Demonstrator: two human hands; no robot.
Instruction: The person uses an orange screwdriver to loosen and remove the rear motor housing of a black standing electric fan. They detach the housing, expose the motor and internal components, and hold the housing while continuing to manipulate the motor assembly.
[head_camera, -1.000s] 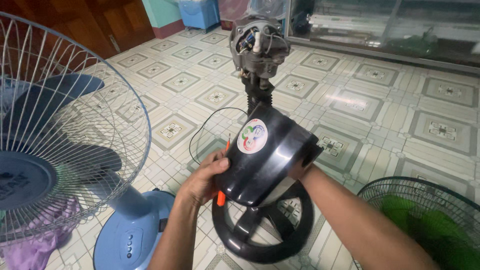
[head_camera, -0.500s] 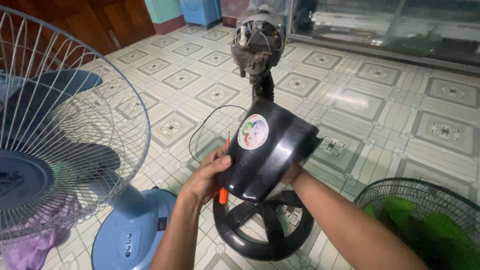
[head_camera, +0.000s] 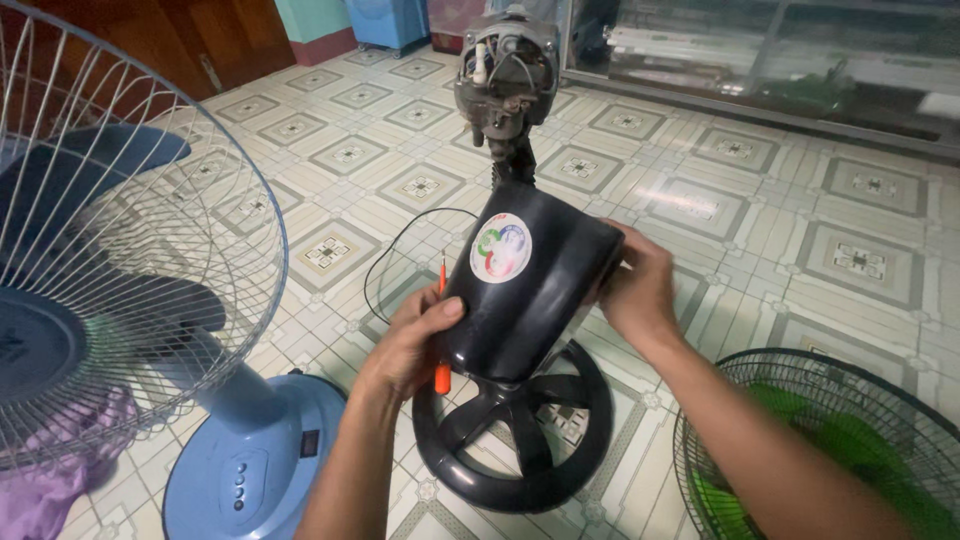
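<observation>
You are on the floor of a home used as a fan repair spot: patterned floor tiles (head_camera: 420, 185), a wooden door (head_camera: 150, 40), a glass-fronted cabinet (head_camera: 780, 50), and fans all round — a blue fan (head_camera: 130, 300), a green fan (head_camera: 830, 450), a bared fan motor (head_camera: 505, 75).

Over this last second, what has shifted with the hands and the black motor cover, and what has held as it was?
The black motor cover has tilted a little more upright in front of the bare motor. The right hand has come up its far edge into plain view. The left hand keeps its grip on the near side, orange screwdriver still pinned under it. The black fan base and blue fan stay put.
</observation>
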